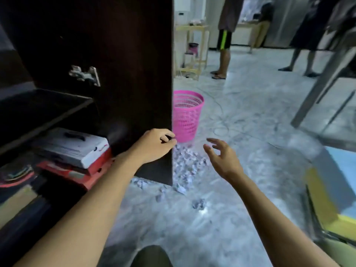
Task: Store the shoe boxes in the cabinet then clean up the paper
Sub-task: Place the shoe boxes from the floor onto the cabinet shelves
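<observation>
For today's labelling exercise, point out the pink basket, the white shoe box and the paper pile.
pink basket (pixel 187 120), head view, mesh wall.
white shoe box (pixel 77 146), head view, lid.
paper pile (pixel 187 163), head view, middle.

I read the cabinet door (pixel 125 64) as dark wood veneer, smooth with a dull sheen, and its hinge (pixel 84 75) as bright bare metal. The shoe boxes (pixel 77 149) look like matt cardboard, white over red. The basket (pixel 187 116) is glossy pink plastic lattice. The paper (pixel 189 164) is crumpled and rough. The floor (pixel 250 112) under it is polished, marbled stone or tile.
</observation>
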`<state>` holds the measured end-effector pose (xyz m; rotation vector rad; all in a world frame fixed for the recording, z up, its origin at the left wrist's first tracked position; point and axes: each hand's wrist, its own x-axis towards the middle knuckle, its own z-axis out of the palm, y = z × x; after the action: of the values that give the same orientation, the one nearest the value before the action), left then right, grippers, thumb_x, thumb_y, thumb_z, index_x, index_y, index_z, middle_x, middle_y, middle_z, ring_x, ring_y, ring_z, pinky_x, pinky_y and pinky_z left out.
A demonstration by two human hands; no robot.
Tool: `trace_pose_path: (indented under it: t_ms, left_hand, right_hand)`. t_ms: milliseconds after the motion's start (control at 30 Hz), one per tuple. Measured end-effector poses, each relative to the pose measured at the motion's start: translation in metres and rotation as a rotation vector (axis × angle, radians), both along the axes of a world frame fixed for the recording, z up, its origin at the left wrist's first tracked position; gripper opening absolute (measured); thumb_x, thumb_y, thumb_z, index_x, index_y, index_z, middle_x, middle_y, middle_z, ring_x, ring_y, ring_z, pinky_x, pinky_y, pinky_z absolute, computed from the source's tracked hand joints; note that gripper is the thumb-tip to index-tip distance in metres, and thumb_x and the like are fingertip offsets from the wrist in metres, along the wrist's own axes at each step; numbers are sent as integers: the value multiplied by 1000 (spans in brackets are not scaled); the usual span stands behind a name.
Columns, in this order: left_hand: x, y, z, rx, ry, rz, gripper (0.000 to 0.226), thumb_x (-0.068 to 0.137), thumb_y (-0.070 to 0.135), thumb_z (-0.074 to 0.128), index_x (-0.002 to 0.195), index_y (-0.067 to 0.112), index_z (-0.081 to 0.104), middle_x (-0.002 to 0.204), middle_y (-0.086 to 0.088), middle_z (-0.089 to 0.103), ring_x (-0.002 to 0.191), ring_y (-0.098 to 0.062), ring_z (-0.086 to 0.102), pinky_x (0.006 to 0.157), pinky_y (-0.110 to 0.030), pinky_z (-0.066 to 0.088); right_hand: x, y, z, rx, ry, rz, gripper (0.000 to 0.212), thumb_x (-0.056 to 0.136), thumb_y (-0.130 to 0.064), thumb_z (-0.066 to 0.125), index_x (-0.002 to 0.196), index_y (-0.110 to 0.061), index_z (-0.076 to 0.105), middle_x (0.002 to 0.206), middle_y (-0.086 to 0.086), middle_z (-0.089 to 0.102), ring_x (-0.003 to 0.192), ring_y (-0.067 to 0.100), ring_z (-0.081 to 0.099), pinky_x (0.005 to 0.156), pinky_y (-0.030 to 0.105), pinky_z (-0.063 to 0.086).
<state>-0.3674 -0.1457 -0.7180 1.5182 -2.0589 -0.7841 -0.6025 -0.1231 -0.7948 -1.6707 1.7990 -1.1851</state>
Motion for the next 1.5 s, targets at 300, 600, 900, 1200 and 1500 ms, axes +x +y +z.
trace_pose_path:
  t_ms: [300, 600, 900, 1200, 1500]
  left_hand:
    - [-226, 50, -111, 295, 160, -243, 28, 97, 37, 57, 120, 24, 65, 125, -1, 61, 104, -13, 57, 83, -29, 48]
    - [-433, 131, -230, 596, 254, -310, 40, 96, 46, 55, 130, 25, 56, 129, -1, 55, 97, -15, 58, 81, -30, 48]
    - [-537, 143, -288, 804, 402, -217, 76, 85, 76, 41, 149, 35, 30, 156, 3, 32, 140, -24, 36, 110, -51, 37]
    - [-601, 139, -303, 861, 590, -164, 51, 92, 72, 24, 81, 37, 59, 55, 9, 70, 67, -15, 66, 64, -31, 47]
    - [-587, 115, -328, 835, 552, -69, 47, 93, 66, 35, 92, 30, 65, 76, 1, 68, 76, -15, 59, 68, -33, 43]
  right_hand:
    - [-186, 129, -111, 112, -103, -359, 33, 99, -39, 54, 128, -27, 61, 129, -5, 59, 116, 9, 56, 95, 32, 47]
    - [-339, 236, -253, 176, -473, -956, 29, 100, -27, 49, 126, -20, 60, 124, 2, 62, 110, 17, 59, 84, 26, 39]
    - [-457, 231, -302, -37, -950, -1068, 56, 100, -58, 34, 146, -26, 43, 149, -3, 46, 134, 17, 45, 111, 35, 32]
    - [-496, 224, -299, 30, -1101, -790, 70, 88, -81, 15, 138, -43, 45, 114, 4, 72, 100, 22, 66, 95, 39, 44]
    - [-497, 229, -304, 144, -1121, -619, 77, 90, -78, 21, 94, -17, 69, 80, 18, 65, 80, 31, 61, 90, 49, 49]
